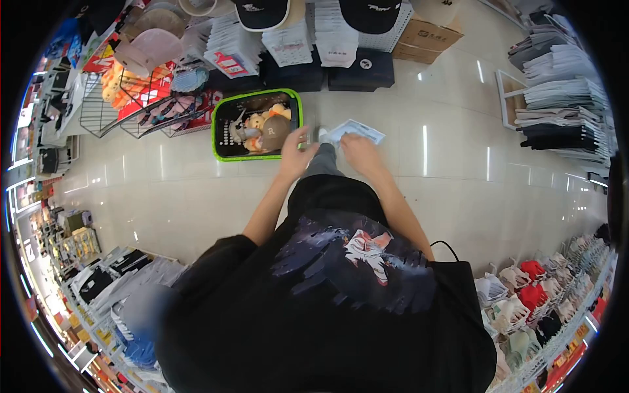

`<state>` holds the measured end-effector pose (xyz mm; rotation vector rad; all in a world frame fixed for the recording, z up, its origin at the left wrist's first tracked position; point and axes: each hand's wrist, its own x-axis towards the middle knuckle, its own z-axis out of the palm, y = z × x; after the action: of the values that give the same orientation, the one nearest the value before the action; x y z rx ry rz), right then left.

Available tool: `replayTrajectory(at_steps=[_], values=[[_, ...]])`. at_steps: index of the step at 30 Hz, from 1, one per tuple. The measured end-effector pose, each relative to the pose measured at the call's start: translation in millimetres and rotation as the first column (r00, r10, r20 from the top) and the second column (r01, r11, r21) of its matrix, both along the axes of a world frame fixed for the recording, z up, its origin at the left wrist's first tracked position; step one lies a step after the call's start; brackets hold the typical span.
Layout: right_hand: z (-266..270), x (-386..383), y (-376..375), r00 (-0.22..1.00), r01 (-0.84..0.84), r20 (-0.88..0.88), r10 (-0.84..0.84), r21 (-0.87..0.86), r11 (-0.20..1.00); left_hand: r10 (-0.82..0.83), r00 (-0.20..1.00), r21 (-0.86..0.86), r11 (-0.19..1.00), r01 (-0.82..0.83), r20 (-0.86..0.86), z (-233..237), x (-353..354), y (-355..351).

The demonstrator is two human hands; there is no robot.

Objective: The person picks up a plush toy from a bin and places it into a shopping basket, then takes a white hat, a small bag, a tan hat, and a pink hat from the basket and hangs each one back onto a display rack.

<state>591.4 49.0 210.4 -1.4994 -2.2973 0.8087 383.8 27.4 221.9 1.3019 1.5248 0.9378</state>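
Observation:
In the head view my right hand (359, 154) has its fingers closed on the near edge of a flat, pale blue and white packet (365, 131); its print is too small to read. My left hand (296, 159) hovers beside the right rim of the shopping basket, fingers apart, with nothing visible in it. The black shopping basket (218, 131) has a bright green rim and stands on the floor to the left. Inside it lie a brown cap (276, 133) with a letter R and several orange-and-cream plush toys (255, 121).
Wire baskets (108, 118) with plush goods stand at the left. Ahead are stacks of packaged white clothing (232, 49), black caps (370, 14) and a cardboard box (426, 39). Folded clothes (560, 111) fill the right shelf. Racks of bras (531, 295) stand at the lower right.

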Motion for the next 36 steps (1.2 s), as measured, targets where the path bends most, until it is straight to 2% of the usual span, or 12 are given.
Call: replayTrajectory(at_steps=[1, 2, 4, 5, 7, 8, 10, 13, 17, 20, 28, 36], values=[[-13.4, -0.3, 3.3, 1.0, 0.006, 0.014, -0.006, 0.005, 1.0, -0.169, 0.975, 0.094, 0.978, 0.184, -0.147, 3.3, 15.4, 16.9], [-24.4, 1.0, 2.7, 0.997, 0.034, -0.063, -0.035, -0.013, 0.999, -0.176, 0.975, 0.098, 0.977, 0.19, -0.132, -4.1, 26.4, 33.4], [-35.0, 12.6, 15.3, 0.98, 0.087, -0.174, -0.096, -0.06, 0.994, -0.563, 0.729, 0.208, 0.717, 0.665, -0.389, -31.7, 46.2, 63.5], [-39.6, 22.1, 24.4, 0.982, 0.094, -0.16, -0.104, -0.068, 0.993, -0.571, 0.73, 0.21, 0.715, 0.667, -0.375, -47.4, 58.2, 75.0], [-45.6, 36.2, 47.0, 0.989, 0.099, -0.092, -0.114, -0.159, 0.982, -0.715, 0.64, -0.077, 0.681, 0.728, -0.281, -76.4, 74.6, 102.1], [-46.7, 38.4, 53.5, 0.986, 0.117, -0.098, -0.138, -0.189, 0.975, -0.716, 0.64, -0.07, 0.68, 0.73, -0.279, -86.2, 74.4, 117.1], [-57.4, 37.1, 63.4, 0.976, 0.162, -0.12, -0.184, -0.173, 0.971, -0.779, 0.531, -0.149, 0.599, 0.786, -0.333, -94.1, 70.1, 146.1], [-72.9, 30.4, 83.5, 0.96, 0.192, -0.161, -0.228, -0.211, 0.958, -0.81, 0.465, -0.218, 0.557, 0.802, -0.357, -96.2, 46.9, 172.5], [-83.9, 17.3, 116.6, 0.964, 0.189, -0.145, -0.224, -0.221, 0.957, -0.836, 0.451, -0.186, 0.52, 0.834, -0.313, -107.1, 18.4, 198.4], [-94.6, 3.9, 133.8, 0.963, 0.198, -0.144, -0.227, -0.191, 0.961, -0.739, 0.538, 0.011, 0.584, 0.811, -0.405, -113.4, 6.4, 218.4], [-79.8, -14.4, 166.5, 0.985, 0.148, -0.05, -0.162, -0.221, 0.964, -0.695, 0.671, -0.142, 0.714, 0.685, -0.259, -90.3, -21.8, 231.6], [-86.5, -21.7, 187.8, 0.988, 0.154, 0.003, -0.157, -0.215, 0.964, -0.624, 0.748, -0.101, 0.779, 0.619, -0.228, -92.9, -33.2, 241.3]])
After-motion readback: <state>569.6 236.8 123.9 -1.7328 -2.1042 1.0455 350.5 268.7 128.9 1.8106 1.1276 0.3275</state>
